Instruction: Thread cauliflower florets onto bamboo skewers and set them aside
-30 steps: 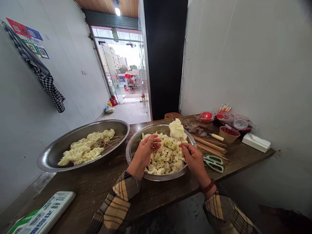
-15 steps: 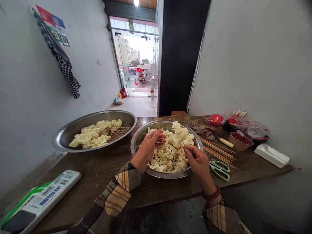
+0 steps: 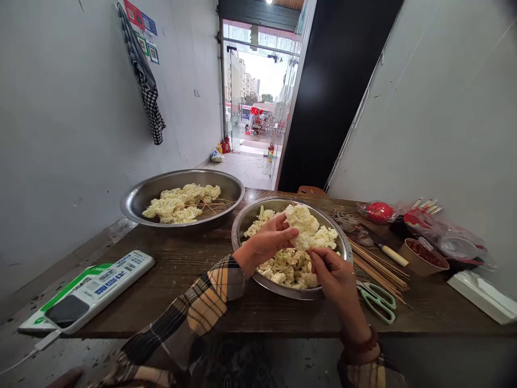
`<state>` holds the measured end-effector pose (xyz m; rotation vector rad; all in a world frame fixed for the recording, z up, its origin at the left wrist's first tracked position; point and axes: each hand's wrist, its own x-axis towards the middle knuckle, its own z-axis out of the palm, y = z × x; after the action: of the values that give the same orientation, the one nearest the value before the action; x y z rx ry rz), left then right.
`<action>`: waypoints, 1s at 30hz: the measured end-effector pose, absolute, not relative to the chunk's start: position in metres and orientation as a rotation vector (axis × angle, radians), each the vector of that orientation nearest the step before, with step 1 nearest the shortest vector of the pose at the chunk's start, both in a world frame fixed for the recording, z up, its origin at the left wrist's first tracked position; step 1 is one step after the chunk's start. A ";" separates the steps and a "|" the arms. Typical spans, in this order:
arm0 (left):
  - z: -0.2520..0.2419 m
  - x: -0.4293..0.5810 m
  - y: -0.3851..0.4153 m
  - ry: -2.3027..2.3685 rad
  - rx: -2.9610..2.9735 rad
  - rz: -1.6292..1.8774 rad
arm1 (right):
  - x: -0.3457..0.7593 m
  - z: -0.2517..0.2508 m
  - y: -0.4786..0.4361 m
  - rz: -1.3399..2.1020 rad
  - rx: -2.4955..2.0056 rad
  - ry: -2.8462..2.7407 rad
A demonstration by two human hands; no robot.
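Over a metal basin (image 3: 236, 226) of cut cauliflower, a skewer of cauliflower florets (image 3: 302, 223) is held upright. My left hand (image 3: 269, 242) is closed round the florets from the left, thumb in front, its other fingers partly hidden behind them. Just below, my right hand (image 3: 332, 272) pinches at the lower end, where the stick is mostly hidden by the fingers. Loose cauliflower pieces (image 3: 291, 267) fill the basin beneath both hands. To the left, a wider metal basin (image 3: 133, 202) contains skewered cauliflower (image 3: 177, 205) with its thin sticks pointing right.
Right of the near basin lie bamboo skewers (image 3: 377, 269), green-handled scissors (image 3: 377, 302) and a knife (image 3: 393, 255). Beyond them are a tub of red contents (image 3: 424, 256), plastic-wrapped items (image 3: 456, 237) and a tissue pack (image 3: 480, 296). A white device (image 3: 109, 285) lies at left.
My left hand has moved right and closed on the florets, where before its fingers were apart. The skewer has come lower. The whole view has shifted and tilted.
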<state>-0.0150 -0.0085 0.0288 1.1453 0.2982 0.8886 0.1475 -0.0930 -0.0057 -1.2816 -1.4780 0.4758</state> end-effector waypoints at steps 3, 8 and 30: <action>0.028 -0.015 -0.008 0.272 1.116 0.915 | 0.143 -0.005 -0.093 0.485 -1.296 -1.460; 0.025 -0.013 -0.007 0.281 1.117 0.948 | 0.144 -0.007 -0.093 0.493 -1.311 -1.438; 0.028 -0.013 -0.010 0.354 1.139 0.899 | 0.147 -0.010 -0.091 0.651 -1.273 -1.366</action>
<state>-0.0134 -0.0103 0.0279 1.1389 0.3538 0.8995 0.1473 -0.0906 -0.0098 -1.2729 -1.3663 0.6512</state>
